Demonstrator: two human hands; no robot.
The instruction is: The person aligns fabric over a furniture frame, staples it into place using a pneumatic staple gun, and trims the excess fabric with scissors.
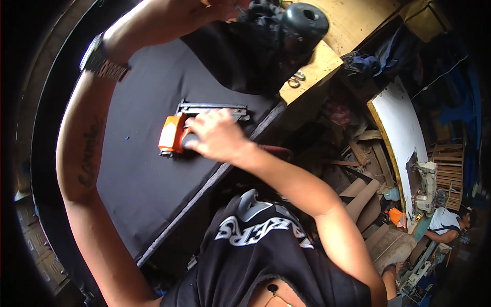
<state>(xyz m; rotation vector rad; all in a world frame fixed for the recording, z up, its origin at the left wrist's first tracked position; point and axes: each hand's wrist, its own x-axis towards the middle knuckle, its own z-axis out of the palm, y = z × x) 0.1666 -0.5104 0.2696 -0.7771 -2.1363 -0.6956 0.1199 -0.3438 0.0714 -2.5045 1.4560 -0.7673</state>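
Note:
An orange and black staple gun (172, 134) lies on its side on a panel covered in black fabric (138, 184), its dark metal magazine pointing right. My right hand (220, 134) is closed over its handle, fingers on top and the thumb on the near side. My left arm stretches far up along the left side, a watch on its wrist. At the top edge, my left hand (217, 11) is by a bunched black cloth (230, 61); its fingers are partly cut off and blurred.
A dark rounded plastic object (306, 23) sits on the wooden board (360, 25) at the far side. Scissors handles (296, 79) lie on the wood's corner. To the right are a white-topped table (399, 138), a sewing machine (425, 187), scrap wood and another person (445, 225).

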